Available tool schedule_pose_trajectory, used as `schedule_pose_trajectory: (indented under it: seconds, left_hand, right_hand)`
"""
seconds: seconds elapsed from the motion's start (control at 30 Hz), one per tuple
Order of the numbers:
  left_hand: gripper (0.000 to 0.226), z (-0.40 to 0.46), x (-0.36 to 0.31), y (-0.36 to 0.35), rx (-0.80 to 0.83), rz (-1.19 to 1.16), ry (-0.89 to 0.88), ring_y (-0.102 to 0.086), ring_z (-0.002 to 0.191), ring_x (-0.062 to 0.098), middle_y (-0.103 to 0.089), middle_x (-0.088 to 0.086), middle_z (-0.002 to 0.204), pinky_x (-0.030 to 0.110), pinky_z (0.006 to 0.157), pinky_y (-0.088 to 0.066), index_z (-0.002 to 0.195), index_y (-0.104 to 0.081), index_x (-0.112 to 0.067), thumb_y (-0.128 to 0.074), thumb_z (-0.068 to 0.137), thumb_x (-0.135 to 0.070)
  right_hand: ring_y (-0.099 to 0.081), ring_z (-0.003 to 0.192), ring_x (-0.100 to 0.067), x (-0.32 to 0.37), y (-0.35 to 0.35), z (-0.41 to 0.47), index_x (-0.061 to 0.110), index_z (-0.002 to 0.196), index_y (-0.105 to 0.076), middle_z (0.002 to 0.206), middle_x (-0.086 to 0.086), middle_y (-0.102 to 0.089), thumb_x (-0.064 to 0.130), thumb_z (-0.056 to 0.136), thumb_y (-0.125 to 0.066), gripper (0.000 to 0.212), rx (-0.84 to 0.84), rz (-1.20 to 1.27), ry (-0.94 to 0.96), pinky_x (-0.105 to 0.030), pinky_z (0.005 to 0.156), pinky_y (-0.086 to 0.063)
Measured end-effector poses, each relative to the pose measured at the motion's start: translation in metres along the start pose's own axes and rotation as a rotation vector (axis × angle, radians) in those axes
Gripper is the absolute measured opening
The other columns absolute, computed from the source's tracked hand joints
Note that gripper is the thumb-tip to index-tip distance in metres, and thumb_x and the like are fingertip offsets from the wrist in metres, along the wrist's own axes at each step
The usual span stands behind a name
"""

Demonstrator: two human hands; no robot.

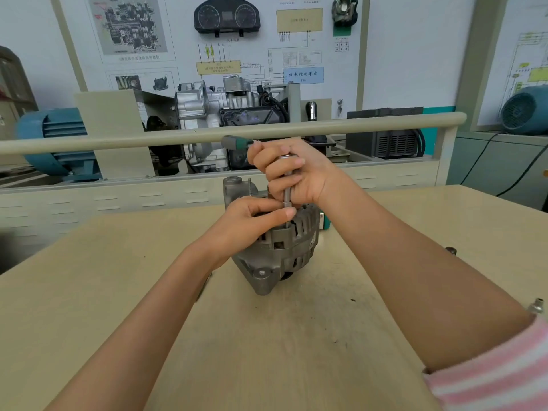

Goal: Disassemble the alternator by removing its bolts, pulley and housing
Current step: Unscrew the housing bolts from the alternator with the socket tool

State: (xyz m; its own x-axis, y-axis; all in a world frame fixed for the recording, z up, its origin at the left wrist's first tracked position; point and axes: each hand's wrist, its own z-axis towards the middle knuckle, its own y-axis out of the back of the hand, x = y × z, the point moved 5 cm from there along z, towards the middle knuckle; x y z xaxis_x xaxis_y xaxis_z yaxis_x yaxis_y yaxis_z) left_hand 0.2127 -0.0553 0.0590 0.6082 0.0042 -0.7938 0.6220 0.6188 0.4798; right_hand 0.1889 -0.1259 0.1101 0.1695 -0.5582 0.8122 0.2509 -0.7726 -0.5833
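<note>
A grey cast alternator (281, 253) stands on the beige table (267, 336) in the middle of the view, a threaded mounting ear facing me. My right hand (293, 173) grips a ratchet with a green and grey handle (235, 143) and a steel extension (287, 194) standing upright over the alternator's top. My left hand (255, 216) rests on the top of the housing, its thumb and fingers pinching the lower end of the extension where it meets the housing. A thin stud (250, 186) rises from the far side. The bolt under the socket is hidden.
A small dark part (451, 250) and a steel socket (536, 305) lie on the table at the right edge. A green box (325, 221) sits just behind the alternator. A rail (207, 134) and engine display stand beyond the table.
</note>
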Motion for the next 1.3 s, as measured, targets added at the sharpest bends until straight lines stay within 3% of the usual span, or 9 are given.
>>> schedule_pose_trajectory:
  seconds: [0.17, 0.27, 0.4, 0.63, 0.77, 0.93, 1.03, 1.13, 1.3]
  left_hand:
    - [0.014, 0.0, -0.001, 0.0, -0.004, -0.055, -0.025, -0.068, 0.095, 0.004, -0.075, -0.009, 0.098, 0.014, 0.084, -0.051, 0.092, -0.076, -0.027, -0.064, 0.085, -0.029]
    - [0.016, 0.0, -0.002, -0.001, -0.028, -0.038, -0.06, -0.066, 0.085, 0.011, -0.074, 0.006, 0.09, 0.026, 0.083, -0.051, 0.088, -0.079, -0.019, -0.063, 0.088, -0.024]
    - [0.038, -0.002, -0.003, 0.0, -0.047, -0.001, -0.068, -0.066, 0.074, -0.002, -0.073, -0.016, 0.075, 0.013, 0.069, -0.051, 0.07, -0.075, -0.044, -0.06, 0.092, -0.016]
    - [0.017, -0.003, -0.002, 0.0, -0.038, -0.024, 0.001, -0.069, 0.092, 0.012, -0.075, -0.003, 0.095, 0.022, 0.083, -0.052, 0.095, -0.076, -0.026, -0.06, 0.093, -0.025]
    - [0.032, 0.002, 0.003, 0.001, -0.012, 0.014, 0.058, -0.062, 0.089, 0.022, -0.066, 0.023, 0.105, 0.033, 0.084, -0.046, 0.101, -0.072, -0.006, -0.063, 0.089, -0.035]
    - [0.013, 0.002, 0.003, 0.002, 0.022, -0.054, 0.072, -0.068, 0.098, 0.006, -0.075, -0.007, 0.1, 0.016, 0.085, -0.05, 0.095, -0.077, -0.03, -0.067, 0.086, -0.032]
    - [0.012, 0.003, 0.003, 0.001, 0.015, -0.061, 0.043, -0.068, 0.095, 0.002, -0.075, -0.01, 0.097, 0.012, 0.083, -0.051, 0.093, -0.076, -0.029, -0.067, 0.086, -0.028]
    - [0.012, 0.002, 0.003, 0.001, -0.017, -0.07, 0.025, -0.07, 0.094, 0.009, -0.076, -0.004, 0.096, 0.017, 0.084, -0.053, 0.093, -0.077, -0.024, -0.066, 0.087, -0.024]
    - [0.031, 0.0, 0.0, -0.002, -0.043, -0.04, 0.005, -0.069, 0.076, 0.001, -0.075, -0.01, 0.077, 0.014, 0.067, -0.053, 0.071, -0.077, -0.036, -0.062, 0.09, -0.016]
  right_hand:
    - [-0.039, 0.025, -0.004, -0.001, 0.0, -0.003, 0.016, 0.076, -0.044, 0.039, 0.005, -0.042, 0.013, 0.088, -0.036, 0.015, -0.023, 0.07, 0.032, -0.012, 0.027, -0.009]
    - [-0.035, 0.028, -0.002, 0.003, 0.008, -0.011, 0.019, 0.072, -0.039, 0.043, 0.009, -0.04, 0.01, 0.097, -0.03, 0.028, -0.377, 0.079, 0.375, -0.012, 0.028, -0.015]
    - [-0.04, 0.038, -0.011, 0.002, 0.01, -0.023, 0.014, 0.082, -0.038, 0.062, -0.001, -0.043, 0.013, 0.103, -0.024, 0.025, -0.8, 0.026, 0.892, -0.014, 0.029, -0.024]
    - [-0.033, 0.026, -0.004, 0.009, 0.012, -0.008, 0.012, 0.074, -0.039, 0.058, 0.002, -0.04, 0.002, 0.091, -0.02, 0.028, -0.718, -0.069, 0.548, -0.013, 0.028, -0.012]
    - [-0.031, 0.025, -0.003, 0.006, 0.012, 0.003, 0.017, 0.065, -0.038, 0.041, 0.009, -0.035, 0.005, 0.093, -0.023, 0.034, -0.358, -0.027, 0.181, -0.013, 0.027, -0.01]
    - [-0.032, 0.026, -0.007, -0.004, 0.005, 0.011, 0.003, 0.081, -0.05, 0.043, 0.003, -0.044, 0.021, 0.101, -0.026, 0.036, 0.062, 0.105, -0.179, -0.013, 0.031, -0.01]
    - [-0.031, 0.03, -0.006, -0.007, 0.008, 0.009, 0.002, 0.083, -0.049, 0.044, -0.002, -0.045, 0.028, 0.102, -0.021, 0.043, 0.148, 0.281, -0.24, -0.01, 0.035, -0.008]
    - [-0.031, 0.025, -0.003, -0.001, 0.008, 0.004, 0.012, 0.076, -0.044, 0.042, 0.003, -0.045, 0.012, 0.092, -0.034, 0.019, -0.014, 0.151, -0.007, -0.011, 0.029, -0.01]
    - [-0.036, 0.037, -0.01, 0.005, 0.013, -0.017, 0.01, 0.086, -0.04, 0.057, 0.0, -0.042, 0.012, 0.101, -0.023, 0.023, -0.733, 0.078, 0.773, -0.014, 0.027, -0.019]
